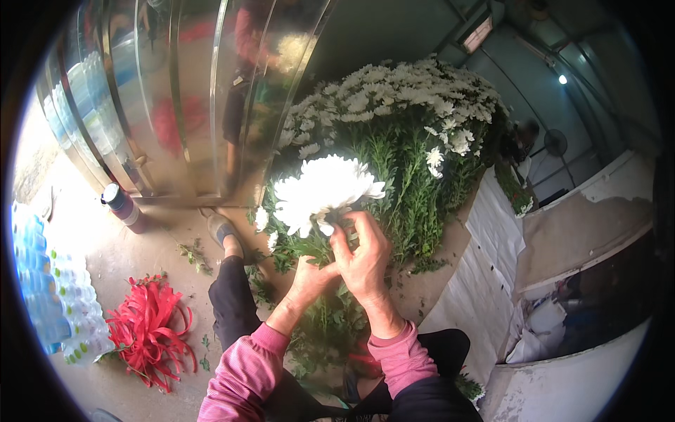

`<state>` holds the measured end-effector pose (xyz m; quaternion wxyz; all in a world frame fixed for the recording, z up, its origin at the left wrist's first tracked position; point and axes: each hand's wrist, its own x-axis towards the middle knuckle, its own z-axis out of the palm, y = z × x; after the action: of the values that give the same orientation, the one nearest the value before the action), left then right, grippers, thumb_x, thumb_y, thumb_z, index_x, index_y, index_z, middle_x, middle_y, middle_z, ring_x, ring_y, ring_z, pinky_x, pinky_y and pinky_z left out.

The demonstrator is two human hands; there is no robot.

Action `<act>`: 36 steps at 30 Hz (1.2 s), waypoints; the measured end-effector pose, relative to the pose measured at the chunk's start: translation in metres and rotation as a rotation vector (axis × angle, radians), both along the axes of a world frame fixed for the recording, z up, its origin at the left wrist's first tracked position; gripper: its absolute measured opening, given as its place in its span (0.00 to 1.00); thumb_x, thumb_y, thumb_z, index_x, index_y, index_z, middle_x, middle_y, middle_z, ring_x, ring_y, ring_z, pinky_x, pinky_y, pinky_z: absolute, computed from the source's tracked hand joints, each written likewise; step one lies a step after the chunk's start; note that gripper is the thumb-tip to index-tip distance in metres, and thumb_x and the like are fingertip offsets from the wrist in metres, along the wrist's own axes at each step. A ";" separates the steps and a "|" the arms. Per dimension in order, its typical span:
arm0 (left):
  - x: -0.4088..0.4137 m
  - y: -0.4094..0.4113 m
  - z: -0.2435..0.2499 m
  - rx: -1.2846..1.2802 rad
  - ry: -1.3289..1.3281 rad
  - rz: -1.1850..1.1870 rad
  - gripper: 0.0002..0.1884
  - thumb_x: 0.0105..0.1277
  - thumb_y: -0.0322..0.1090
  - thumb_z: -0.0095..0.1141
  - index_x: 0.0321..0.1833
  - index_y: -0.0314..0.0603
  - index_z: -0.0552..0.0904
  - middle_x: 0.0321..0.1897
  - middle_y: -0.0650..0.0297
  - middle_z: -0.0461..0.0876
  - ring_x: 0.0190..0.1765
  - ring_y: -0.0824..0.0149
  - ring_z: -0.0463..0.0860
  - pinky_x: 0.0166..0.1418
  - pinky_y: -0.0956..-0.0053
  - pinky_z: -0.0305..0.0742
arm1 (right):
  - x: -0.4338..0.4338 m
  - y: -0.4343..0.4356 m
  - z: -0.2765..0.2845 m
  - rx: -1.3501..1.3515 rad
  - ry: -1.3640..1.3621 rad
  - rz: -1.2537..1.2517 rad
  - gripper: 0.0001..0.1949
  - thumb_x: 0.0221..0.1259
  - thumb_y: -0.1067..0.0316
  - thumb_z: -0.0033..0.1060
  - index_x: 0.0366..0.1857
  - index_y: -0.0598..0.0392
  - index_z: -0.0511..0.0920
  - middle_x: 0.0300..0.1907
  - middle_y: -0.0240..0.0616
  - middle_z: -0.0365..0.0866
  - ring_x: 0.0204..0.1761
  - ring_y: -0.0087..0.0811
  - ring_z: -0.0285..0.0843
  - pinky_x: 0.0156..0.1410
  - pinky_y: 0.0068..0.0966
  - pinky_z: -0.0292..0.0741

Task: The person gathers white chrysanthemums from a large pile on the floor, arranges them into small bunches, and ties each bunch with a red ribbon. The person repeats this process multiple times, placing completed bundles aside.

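Observation:
White chrysanthemums (329, 192) with broad blooms stand upright in front of me, so bright that single heads are hard to tell apart. Around their green stems, just under the leaves, my left hand (311, 282) is closed. My right hand (365, 253) is beside it, thumb and forefinger pinching at the lower right edge of the blooms; exactly what lies between the fingertips is hidden. Leafy stems (329, 327) hang down below my hands, between my legs.
A large heap of white chrysanthemums (406, 89) lies ahead by a shiny metal door (200, 105). Red ribbons (150, 332), a flask (124, 205) and packed water bottles (58, 300) are on the floor at left. White sheeting (490, 221) runs along the right. A person (519, 142) is farther back.

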<state>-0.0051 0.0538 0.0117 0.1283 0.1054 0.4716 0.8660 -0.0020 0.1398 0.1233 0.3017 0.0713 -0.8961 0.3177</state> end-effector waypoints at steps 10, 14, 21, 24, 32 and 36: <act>0.009 0.003 0.008 -0.107 0.008 -0.016 0.25 0.61 0.33 0.74 0.60 0.35 0.80 0.50 0.63 0.85 0.50 0.69 0.82 0.55 0.69 0.80 | 0.009 0.003 0.013 0.021 0.062 0.032 0.09 0.62 0.76 0.68 0.43 0.62 0.78 0.34 0.42 0.79 0.32 0.38 0.81 0.35 0.32 0.75; 0.011 -0.002 0.010 -0.094 -0.066 -0.106 0.27 0.62 0.34 0.74 0.62 0.35 0.79 0.51 0.63 0.84 0.50 0.68 0.81 0.56 0.70 0.80 | 0.017 0.014 -0.008 -0.358 0.168 0.039 0.13 0.65 0.67 0.69 0.47 0.60 0.77 0.38 0.36 0.80 0.39 0.30 0.82 0.40 0.30 0.77; 0.025 -0.023 0.042 -0.225 0.087 -0.321 0.28 0.60 0.35 0.77 0.61 0.35 0.79 0.50 0.65 0.81 0.51 0.69 0.79 0.55 0.71 0.79 | 0.061 0.047 -0.009 -0.180 -0.216 0.199 0.17 0.70 0.56 0.65 0.54 0.54 0.80 0.42 0.33 0.81 0.42 0.27 0.79 0.46 0.28 0.77; 0.035 -0.021 0.066 -0.259 0.224 -0.273 0.20 0.59 0.43 0.79 0.46 0.38 0.86 0.35 0.68 0.85 0.38 0.76 0.79 0.42 0.79 0.77 | 0.078 0.069 -0.017 0.705 0.210 -0.004 0.22 0.78 0.56 0.47 0.71 0.46 0.71 0.67 0.38 0.73 0.67 0.38 0.72 0.72 0.39 0.70; 0.030 -0.023 0.091 -0.578 0.891 -0.683 0.21 0.79 0.35 0.49 0.71 0.36 0.73 0.66 0.55 0.79 0.67 0.60 0.78 0.72 0.64 0.73 | 0.112 0.107 0.046 0.919 0.450 -0.036 0.22 0.80 0.54 0.47 0.71 0.47 0.68 0.66 0.41 0.73 0.65 0.39 0.75 0.69 0.39 0.75; 0.042 0.016 0.182 -0.655 0.762 -0.593 0.21 0.64 0.43 0.69 0.58 0.44 0.84 0.52 0.59 0.86 0.55 0.56 0.84 0.60 0.61 0.78 | 0.135 0.127 0.103 -0.177 -0.103 0.401 0.17 0.57 0.59 0.75 0.50 0.46 0.85 0.49 0.34 0.86 0.50 0.32 0.83 0.57 0.33 0.78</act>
<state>0.0366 0.0696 0.1936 0.2126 0.4918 0.6782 0.5030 0.1326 0.2665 0.2258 0.1914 0.2048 -0.8470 0.4518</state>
